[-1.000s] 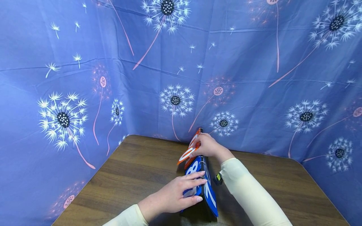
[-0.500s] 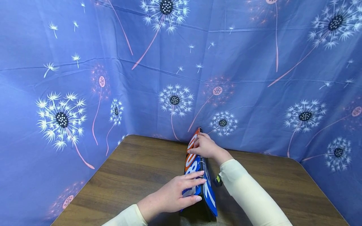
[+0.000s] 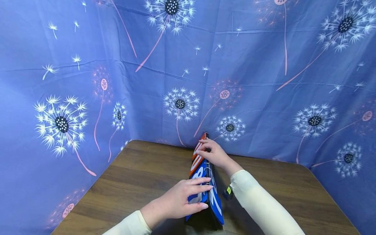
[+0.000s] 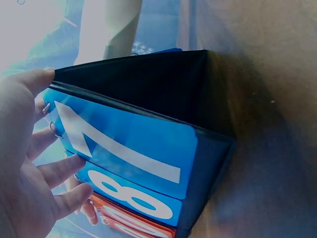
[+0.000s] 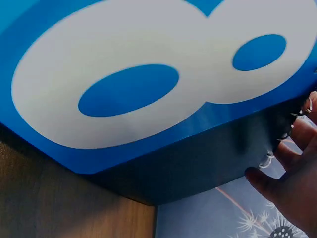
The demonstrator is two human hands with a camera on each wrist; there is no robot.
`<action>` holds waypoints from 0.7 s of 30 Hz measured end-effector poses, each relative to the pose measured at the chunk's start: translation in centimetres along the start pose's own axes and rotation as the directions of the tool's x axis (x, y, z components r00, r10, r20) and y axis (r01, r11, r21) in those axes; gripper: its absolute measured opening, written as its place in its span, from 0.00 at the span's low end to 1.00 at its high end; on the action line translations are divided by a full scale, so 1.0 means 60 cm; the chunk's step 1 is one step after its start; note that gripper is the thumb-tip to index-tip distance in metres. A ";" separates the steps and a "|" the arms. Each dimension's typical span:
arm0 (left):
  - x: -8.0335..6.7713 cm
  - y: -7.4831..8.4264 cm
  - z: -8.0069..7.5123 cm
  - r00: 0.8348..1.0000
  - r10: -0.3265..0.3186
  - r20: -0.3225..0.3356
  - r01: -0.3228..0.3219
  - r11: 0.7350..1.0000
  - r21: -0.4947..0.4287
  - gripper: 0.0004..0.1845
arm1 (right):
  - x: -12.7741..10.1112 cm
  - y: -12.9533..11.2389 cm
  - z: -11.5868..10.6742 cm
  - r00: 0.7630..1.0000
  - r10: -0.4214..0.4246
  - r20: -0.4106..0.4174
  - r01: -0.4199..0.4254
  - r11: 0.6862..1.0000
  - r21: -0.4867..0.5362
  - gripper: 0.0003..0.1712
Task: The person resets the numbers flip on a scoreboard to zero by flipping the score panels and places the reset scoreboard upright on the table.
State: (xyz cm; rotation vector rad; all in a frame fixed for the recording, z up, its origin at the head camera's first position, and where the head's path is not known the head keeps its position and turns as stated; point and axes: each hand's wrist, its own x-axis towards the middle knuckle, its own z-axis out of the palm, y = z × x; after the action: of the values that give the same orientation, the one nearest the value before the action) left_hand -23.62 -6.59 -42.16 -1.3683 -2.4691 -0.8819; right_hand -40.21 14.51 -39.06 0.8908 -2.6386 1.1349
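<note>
A tent-shaped flip scoreboard (image 3: 216,205) stands on the table, its ringed ridge running away from me. In the left wrist view its near face carries a blue 7 card (image 4: 163,141), a blue 8 card (image 4: 133,196) and orange cards (image 4: 141,220) with white digits. My left hand (image 3: 180,199) lies over the near end of the ridge, fingers spread across the rings and thumb at the end edge. Toward the far end, my right hand (image 3: 215,153) reaches over the ridge from the right, thumb and fingertips at the orange cards. Another big 8 card (image 5: 198,119) fills the right wrist view.
The brown wooden table (image 3: 141,163) extends to both sides of the scoreboard. Directly behind it hangs a blue dandelion-print cloth (image 3: 152,98), which also covers the left side. A small black item with a yellow patch (image 3: 228,193) shows beside the right sleeve.
An orange card, lifted in the right hand's pinch a second ago, now lies flat against the scoreboard's left face. The right thumb and fingers have loosened; the left hand stays put.
</note>
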 end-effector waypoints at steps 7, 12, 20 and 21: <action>0.008 -0.001 -0.024 0.998 0.064 -0.005 -0.064 0.997 0.043 0.29 | -0.024 -0.012 -0.022 1.000 -0.008 -0.010 0.009 0.992 0.127 0.20; 0.031 -0.015 -0.063 0.997 0.052 -0.051 -0.054 0.998 -0.030 0.27 | -0.057 -0.023 -0.049 1.000 -0.010 -0.008 0.011 0.986 0.164 0.26; 0.108 -0.083 -0.131 0.988 -0.146 -0.049 0.142 0.987 -0.079 0.25 | -0.134 -0.003 -0.068 0.998 -0.018 0.060 0.001 0.962 0.274 0.23; 0.119 -0.093 -0.136 0.984 -0.177 -0.032 0.175 0.983 -0.060 0.25 | -0.143 0.003 -0.067 0.997 -0.014 0.072 -0.006 0.961 0.276 0.22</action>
State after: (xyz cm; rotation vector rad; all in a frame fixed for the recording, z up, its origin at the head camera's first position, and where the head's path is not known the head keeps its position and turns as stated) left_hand -33.15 -8.47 -34.80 -1.1522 -2.5857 -1.0119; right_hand -33.71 21.41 -39.27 1.0011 -2.5720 1.5256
